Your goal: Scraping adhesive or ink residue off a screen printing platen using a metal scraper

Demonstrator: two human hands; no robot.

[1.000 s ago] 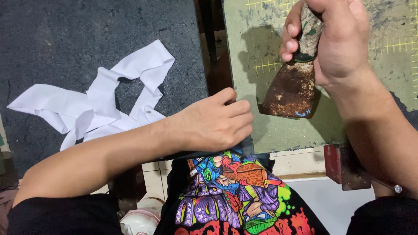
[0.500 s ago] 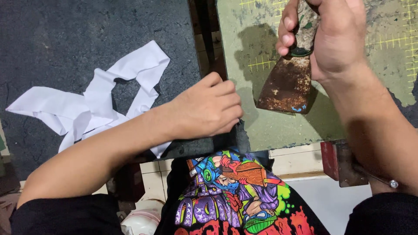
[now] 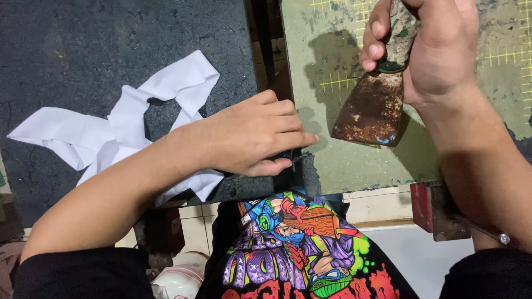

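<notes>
My right hand (image 3: 438,52) grips the handle of a rusty scraper (image 3: 372,108), its wide blade pointing down over a worn green cutting mat (image 3: 343,160). My left hand (image 3: 249,135) lies flat, fingers together, reaching from the dark mat (image 3: 111,50) to the near left edge of the green mat, fingertips touching that edge. White paper scraps (image 3: 116,133) lie in a loose tangle on the dark mat, partly under my left forearm.
A gap (image 3: 266,50) runs between the two mats. Below the table edge I see my colourful printed shirt (image 3: 299,249), a red clamp-like part (image 3: 424,207) and a pale round object (image 3: 177,279) on the tiled floor.
My left hand has opened from a loose fist and slid right to the green mat's edge. The scraper in my right hand has shifted slightly up and left.
</notes>
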